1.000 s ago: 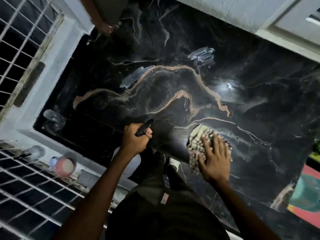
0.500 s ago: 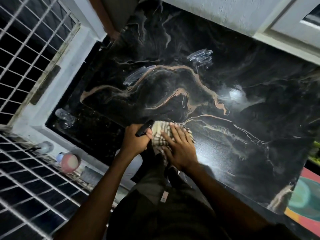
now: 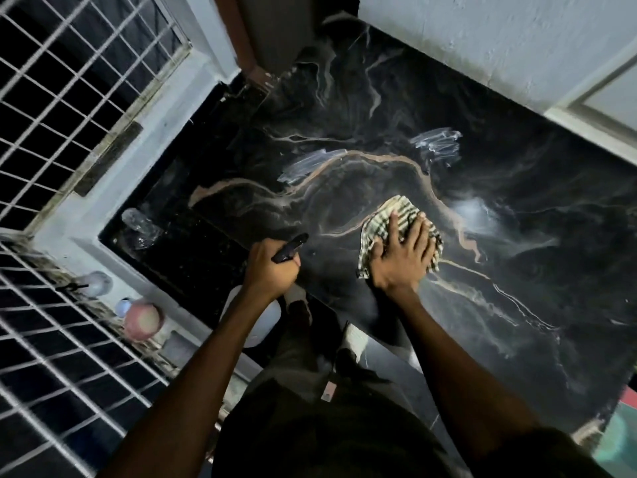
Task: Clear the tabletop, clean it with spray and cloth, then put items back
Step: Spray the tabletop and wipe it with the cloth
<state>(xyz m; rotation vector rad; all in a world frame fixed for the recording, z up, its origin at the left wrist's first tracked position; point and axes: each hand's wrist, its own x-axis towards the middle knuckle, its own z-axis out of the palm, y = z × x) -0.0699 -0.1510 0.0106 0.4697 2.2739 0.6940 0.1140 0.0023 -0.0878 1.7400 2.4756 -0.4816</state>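
A: Where is the cloth [image 3: 401,220] sitting?

B: Flat on the black marbled counter [image 3: 344,108], near its middle. The right hand [image 3: 401,257] lies spread on top of it, fingers straight and pressed down, not gripping. The checked cloth is bunched; its longer side runs from the near edge away toward the wall, sticking out past the fingertips.

A: And the other hand?

B: The left hand [image 3: 272,267] is closed in a fist around the spray bottle [image 3: 287,248]. Its black nozzle points up and to the right, toward the cloth. The bottle's pale body hangs below the counter edge, mostly hidden by the wrist.

A: Any containers?

B: A clear plastic one [image 3: 139,224] lies at the counter's left corner; I cannot tell what is inside. A pink round object [image 3: 143,320] sits on the window ledge, too blurred to identify.
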